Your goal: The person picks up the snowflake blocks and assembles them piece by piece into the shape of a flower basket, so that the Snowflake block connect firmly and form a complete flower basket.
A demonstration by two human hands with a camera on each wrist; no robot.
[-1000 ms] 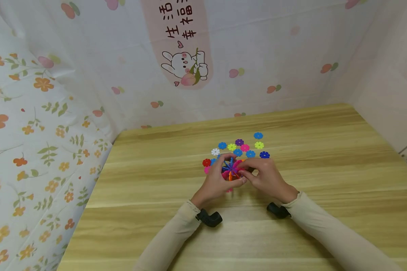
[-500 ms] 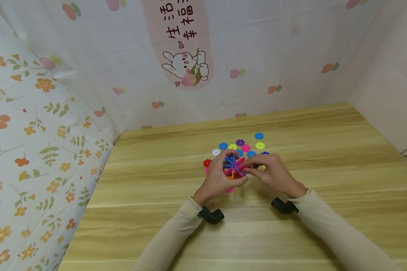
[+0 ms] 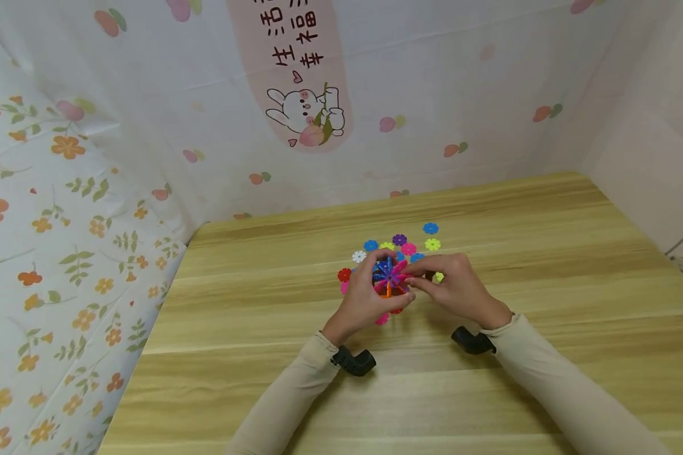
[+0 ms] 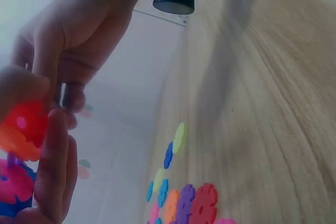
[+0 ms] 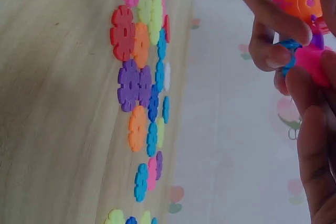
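Observation:
A ball-like cluster of interlocked plastic snowflake discs, blue, pink, orange and purple, is held above the table. My left hand grips it from the left, thumb below and fingers curled behind. On its right side my right hand pinches a pink snowflake disc between thumb and fingertips. This disc touches the cluster; whether it is slotted in cannot be seen. In the left wrist view, red and orange discs of the cluster show between the fingers. My hands hide part of it.
Several loose snowflake discs lie flat on the wooden table, behind and below the hands. Among them are a white disc, a red disc and a blue disc. A printed curtain hangs behind the table.
My right hand has shifted slightly right, its fingertips now at the cluster's right side. The cluster has turned a little in my left hand, which otherwise stays nearly in place.

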